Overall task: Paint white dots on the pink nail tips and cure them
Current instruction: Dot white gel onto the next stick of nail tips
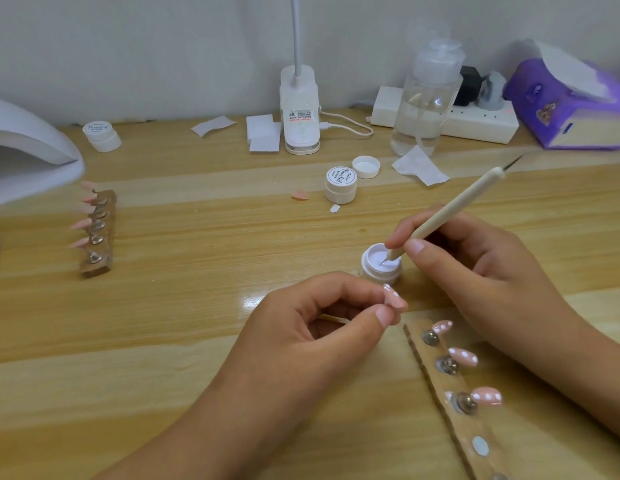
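Far to the left of the open pot of white gel (379, 268), the white curing lamp (28, 150) is sitting at the edge of the wooden worktop (197, 265). Also well to the left of the pot, but nearer to it than the lamp, a wooden holder strip (97, 252) is lying with plain pink nail tips (80, 224) standing on its metal pins. Behind the pot and to its left, a loose pink tip (299, 195) is lying flat. Straight behind the pot, a closed white jar (340, 184) is standing with a loose lid (366, 166) just beside it. Just in front of the pot and slightly to its left, my left hand (301, 327) is holding a pink nail tip (393, 299). Its fingers (381, 315) are clamped on the tip, thumb and forefinger pinching the lower end, and white dots are showing on its face. The tip is sitting near the pot's rim but apart from it. Just to the right of the pot, my right hand (481, 271) is gripping a cream dotting tool (443, 216), fingers (419, 247) closed round its shaft like a pen. The tool's lower end is dipping into the white gel inside the pot, while its upper end is pointing up and to the right. In front of the pot and to its right, a second holder strip (436, 386) is lying at a slant, carrying three dotted pink tips (487, 396). Far behind the pot to its right, a purple tissue box (571, 105) is sitting against the wall.
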Available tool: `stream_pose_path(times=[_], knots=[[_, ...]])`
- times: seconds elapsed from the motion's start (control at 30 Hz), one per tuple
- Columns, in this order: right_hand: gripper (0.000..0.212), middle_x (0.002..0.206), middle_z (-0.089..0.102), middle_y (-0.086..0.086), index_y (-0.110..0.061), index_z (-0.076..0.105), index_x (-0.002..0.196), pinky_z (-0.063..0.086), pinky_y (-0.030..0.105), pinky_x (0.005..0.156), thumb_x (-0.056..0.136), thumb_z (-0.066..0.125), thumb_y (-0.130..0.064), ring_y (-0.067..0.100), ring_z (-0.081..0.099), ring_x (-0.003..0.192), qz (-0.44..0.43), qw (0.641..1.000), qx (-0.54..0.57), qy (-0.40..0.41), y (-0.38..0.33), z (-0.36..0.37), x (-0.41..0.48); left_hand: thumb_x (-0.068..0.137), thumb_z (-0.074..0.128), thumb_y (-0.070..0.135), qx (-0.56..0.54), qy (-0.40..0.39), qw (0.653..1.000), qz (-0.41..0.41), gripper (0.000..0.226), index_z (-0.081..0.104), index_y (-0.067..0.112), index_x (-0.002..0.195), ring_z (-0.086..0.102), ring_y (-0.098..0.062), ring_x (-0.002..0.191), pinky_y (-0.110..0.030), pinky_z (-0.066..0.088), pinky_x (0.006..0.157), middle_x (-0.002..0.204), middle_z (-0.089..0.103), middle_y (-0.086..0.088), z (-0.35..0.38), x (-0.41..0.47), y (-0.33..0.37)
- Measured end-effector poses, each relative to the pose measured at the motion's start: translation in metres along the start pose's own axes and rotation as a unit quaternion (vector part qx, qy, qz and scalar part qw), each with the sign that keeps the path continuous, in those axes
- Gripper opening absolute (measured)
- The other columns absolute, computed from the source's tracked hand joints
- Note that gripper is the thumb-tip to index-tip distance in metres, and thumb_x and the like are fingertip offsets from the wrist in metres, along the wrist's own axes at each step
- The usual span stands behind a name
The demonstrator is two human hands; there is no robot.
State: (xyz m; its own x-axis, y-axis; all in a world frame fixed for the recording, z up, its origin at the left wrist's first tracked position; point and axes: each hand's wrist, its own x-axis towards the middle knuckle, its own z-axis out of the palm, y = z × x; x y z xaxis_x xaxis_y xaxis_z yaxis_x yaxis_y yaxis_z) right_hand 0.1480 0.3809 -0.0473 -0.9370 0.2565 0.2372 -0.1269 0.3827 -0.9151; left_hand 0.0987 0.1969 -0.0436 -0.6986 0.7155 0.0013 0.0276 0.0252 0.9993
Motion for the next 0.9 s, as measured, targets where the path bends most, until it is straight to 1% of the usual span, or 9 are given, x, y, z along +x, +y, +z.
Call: stream_pose_path(times=[0.1, 0.17, 0.23, 0.3, 0.4, 0.53, 0.63, 0.77, 0.9], knots=[[0.013, 0.091, 0.068, 0.001, -0.026, 0.069, 0.088, 0.048, 0.025, 0.079, 0.086, 0.057, -0.022, 0.025, 0.060, 0.088, -0.004, 1.000, 0.001, 0.003, 0.0002, 0.0005, -0.0006, 0.070, 0.068, 0.041, -0.002, 0.003, 1.000, 0.004, 0.019, 0.075, 0.031, 0.085, 0.063, -0.030, 0.083, -0.023, 0.050, 0.073, 0.090, 0.074, 0.001, 0.0000, 0.0003, -0.0010], [0.012, 0.090, 0.069, -0.002, -0.025, 0.069, 0.089, 0.048, 0.020, 0.077, 0.086, 0.058, -0.021, 0.019, 0.061, 0.086, -0.013, 1.000, 0.010, 0.016, -0.0003, 0.0003, -0.0009, 0.075, 0.070, 0.032, -0.009, -0.002, 1.000, 0.003, 0.012, 0.075, 0.029, 0.086, 0.066, -0.020, 0.082, -0.022, 0.051, 0.076, 0.089, 0.074, 0.004, -0.0002, 0.0010, -0.0012], [0.013, 0.081, 0.068, -0.008, -0.024, 0.070, 0.089, 0.046, 0.013, 0.072, 0.087, 0.058, -0.020, 0.007, 0.058, 0.075, -0.019, 0.998, 0.038, 0.043, -0.0005, -0.0010, -0.0005, 0.079, 0.066, 0.027, -0.015, -0.009, 1.000, 0.004, 0.012, 0.075, 0.026, 0.088, 0.068, -0.011, 0.086, -0.022, 0.052, 0.081, 0.089, 0.075, 0.006, -0.0003, 0.0014, -0.0016], [0.016, 0.072, 0.064, -0.011, -0.025, 0.073, 0.086, 0.045, 0.014, 0.070, 0.086, 0.058, -0.019, 0.004, 0.053, 0.069, -0.013, 0.992, 0.097, 0.076, 0.0005, -0.0035, 0.0012, 0.080, 0.066, 0.026, -0.017, -0.009, 1.000, 0.004, 0.013, 0.075, 0.026, 0.089, 0.069, -0.010, 0.088, -0.023, 0.053, 0.083, 0.089, 0.075, 0.006, -0.0006, 0.0014, -0.0025], [0.020, 0.067, 0.061, -0.006, -0.026, 0.073, 0.084, 0.048, 0.020, 0.067, 0.084, 0.056, -0.016, 0.009, 0.052, 0.065, 0.017, 0.972, 0.209, 0.103, 0.0011, -0.0072, 0.0045, 0.078, 0.070, 0.034, -0.014, -0.012, 1.000, 0.007, 0.016, 0.074, 0.027, 0.092, 0.068, -0.008, 0.086, -0.020, 0.053, 0.081, 0.089, 0.075, 0.005, -0.0020, 0.0016, -0.0049], [0.017, 0.066, 0.062, -0.001, -0.024, 0.070, 0.076, 0.050, 0.022, 0.062, 0.082, 0.056, -0.016, 0.009, 0.055, 0.060, 0.049, 0.944, 0.318, 0.070, -0.0018, -0.0088, 0.0058, 0.075, 0.065, 0.041, -0.015, -0.010, 1.000, 0.008, 0.023, 0.074, 0.029, 0.093, 0.069, -0.010, 0.089, -0.023, 0.054, 0.083, 0.090, 0.075, 0.005, -0.0030, 0.0020, -0.0082], [0.008, 0.068, 0.063, 0.000, -0.021, 0.065, 0.077, 0.054, 0.026, 0.063, 0.081, 0.060, -0.018, 0.012, 0.059, 0.062, 0.044, 0.944, 0.326, 0.024, -0.0022, -0.0075, 0.0037, 0.075, 0.066, 0.040, -0.017, -0.007, 1.000, 0.013, 0.021, 0.074, 0.030, 0.092, 0.069, -0.010, 0.089, -0.020, 0.054, 0.080, 0.091, 0.075, 0.005, -0.0030, 0.0027, -0.0091], [0.005, 0.069, 0.063, 0.003, -0.019, 0.067, 0.077, 0.058, 0.033, 0.068, 0.077, 0.061, -0.019, 0.014, 0.063, 0.064, 0.023, 0.943, 0.332, -0.019, -0.0032, -0.0057, 0.0000, 0.078, 0.068, 0.037, -0.017, -0.006, 1.000, 0.016, 0.017, 0.074, 0.029, 0.092, 0.069, -0.007, 0.087, -0.016, 0.051, 0.076, 0.091, 0.075, 0.005, -0.0034, 0.0029, -0.0082], [0.004, 0.066, 0.061, 0.003, -0.018, 0.066, 0.075, 0.058, 0.030, 0.064, 0.074, 0.063, -0.021, 0.012, 0.061, 0.059, 0.025, 0.946, 0.322, -0.023, -0.0029, -0.0054, -0.0022, 0.080, 0.070, 0.035, -0.016, -0.006, 1.000, 0.013, 0.015, 0.074, 0.030, 0.093, 0.069, -0.007, 0.087, -0.016, 0.051, 0.075, 0.091, 0.075, 0.006, -0.0037, 0.0025, -0.0079]])
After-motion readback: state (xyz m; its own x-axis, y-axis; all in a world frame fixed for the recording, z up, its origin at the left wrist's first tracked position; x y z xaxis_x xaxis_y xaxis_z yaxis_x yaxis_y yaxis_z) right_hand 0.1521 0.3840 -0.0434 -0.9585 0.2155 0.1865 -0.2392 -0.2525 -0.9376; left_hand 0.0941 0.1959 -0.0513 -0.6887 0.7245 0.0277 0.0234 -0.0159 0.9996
